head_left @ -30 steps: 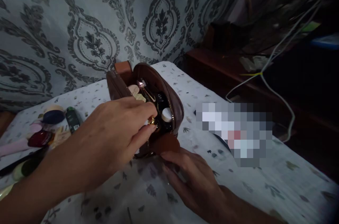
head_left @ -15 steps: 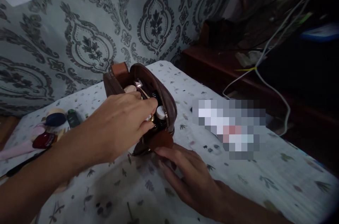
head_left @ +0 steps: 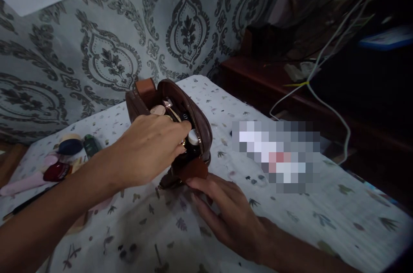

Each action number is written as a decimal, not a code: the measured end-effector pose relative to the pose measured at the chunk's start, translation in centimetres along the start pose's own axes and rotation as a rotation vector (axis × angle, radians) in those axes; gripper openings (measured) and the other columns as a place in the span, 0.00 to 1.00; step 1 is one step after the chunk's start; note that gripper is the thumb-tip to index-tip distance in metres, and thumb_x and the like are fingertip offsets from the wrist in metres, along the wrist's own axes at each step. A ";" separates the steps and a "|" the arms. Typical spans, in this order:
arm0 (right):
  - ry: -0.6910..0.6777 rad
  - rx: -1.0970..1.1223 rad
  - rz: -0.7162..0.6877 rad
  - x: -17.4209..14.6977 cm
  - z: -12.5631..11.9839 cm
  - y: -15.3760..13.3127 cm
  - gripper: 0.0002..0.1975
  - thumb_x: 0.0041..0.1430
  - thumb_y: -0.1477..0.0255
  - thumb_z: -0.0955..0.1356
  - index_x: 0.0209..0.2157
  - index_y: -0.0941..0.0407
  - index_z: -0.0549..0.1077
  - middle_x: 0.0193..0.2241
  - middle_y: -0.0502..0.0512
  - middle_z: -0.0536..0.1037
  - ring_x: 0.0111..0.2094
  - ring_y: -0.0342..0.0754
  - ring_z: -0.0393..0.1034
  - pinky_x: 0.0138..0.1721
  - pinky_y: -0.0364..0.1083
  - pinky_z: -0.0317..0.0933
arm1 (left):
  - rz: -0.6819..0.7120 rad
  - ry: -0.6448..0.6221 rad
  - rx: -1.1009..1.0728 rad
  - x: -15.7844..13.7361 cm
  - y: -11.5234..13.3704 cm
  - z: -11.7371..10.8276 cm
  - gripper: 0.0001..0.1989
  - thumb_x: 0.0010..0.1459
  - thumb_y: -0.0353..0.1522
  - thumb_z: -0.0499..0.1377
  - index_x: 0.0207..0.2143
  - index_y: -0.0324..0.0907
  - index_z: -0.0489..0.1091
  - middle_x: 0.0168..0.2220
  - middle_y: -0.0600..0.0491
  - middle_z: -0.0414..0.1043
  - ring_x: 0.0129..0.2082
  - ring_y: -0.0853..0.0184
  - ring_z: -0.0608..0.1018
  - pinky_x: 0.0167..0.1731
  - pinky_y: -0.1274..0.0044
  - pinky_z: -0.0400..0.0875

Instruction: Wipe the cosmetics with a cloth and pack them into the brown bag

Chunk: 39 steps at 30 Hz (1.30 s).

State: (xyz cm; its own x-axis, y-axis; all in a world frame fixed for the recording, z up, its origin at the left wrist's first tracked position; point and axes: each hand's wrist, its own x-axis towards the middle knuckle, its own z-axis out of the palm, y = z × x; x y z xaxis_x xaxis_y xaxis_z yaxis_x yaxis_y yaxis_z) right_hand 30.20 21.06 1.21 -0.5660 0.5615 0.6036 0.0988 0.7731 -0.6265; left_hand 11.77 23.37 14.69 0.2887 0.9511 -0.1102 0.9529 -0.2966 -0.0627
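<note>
A brown toiletry bag (head_left: 202, 124) stands unzipped on the patterned sheet, several cosmetics inside it. My left hand (head_left: 151, 148) reaches over its opening with bent fingers; a small gold glint shows by the fingertips, but what they hold is hidden. Close to those fingers is a white-capped bottle (head_left: 193, 137). Farther back in the bag lie a round beige item (head_left: 158, 110) and a slim brush-like stick (head_left: 174, 113). At the near end, my right hand (head_left: 230, 210) pinches the bag's tan leather tab (head_left: 195, 170) between thumb and fingers.
Left of the bag lie a dark blue jar (head_left: 70, 146), a green bottle (head_left: 90, 145), a dark red container (head_left: 55, 171), a pink tube (head_left: 24, 183) and a black pencil-like stick (head_left: 26, 204). A pixelated patch covers something at right. A white cable (head_left: 332, 107) hangs beyond the sheet's edge.
The view has shifted slightly. My left hand has barely moved within the bag opening, and my right hand keeps its hold on the tab.
</note>
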 end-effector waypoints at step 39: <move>0.023 -0.043 -0.068 0.4 -0.4 -0.3 0.13 0.66 0.79 0.61 0.51 0.56 0.64 0.31 0.52 0.77 0.32 0.45 0.73 0.33 0.45 0.71 | -0.047 -0.171 0.174 2.6 0.8 0.3 0.07 0.58 0.36 0.60 0.31 0.42 0.74 0.31 0.48 0.77 0.40 0.53 0.79 0.41 0.67 0.67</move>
State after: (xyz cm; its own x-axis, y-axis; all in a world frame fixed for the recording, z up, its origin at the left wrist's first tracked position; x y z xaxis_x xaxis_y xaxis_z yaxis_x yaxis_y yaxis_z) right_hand 30.28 21.13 1.82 -0.5534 0.5139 0.6555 0.0962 0.8212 -0.5625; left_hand 13.27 25.55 14.05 0.2111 0.9399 -0.2683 0.9303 -0.2774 -0.2399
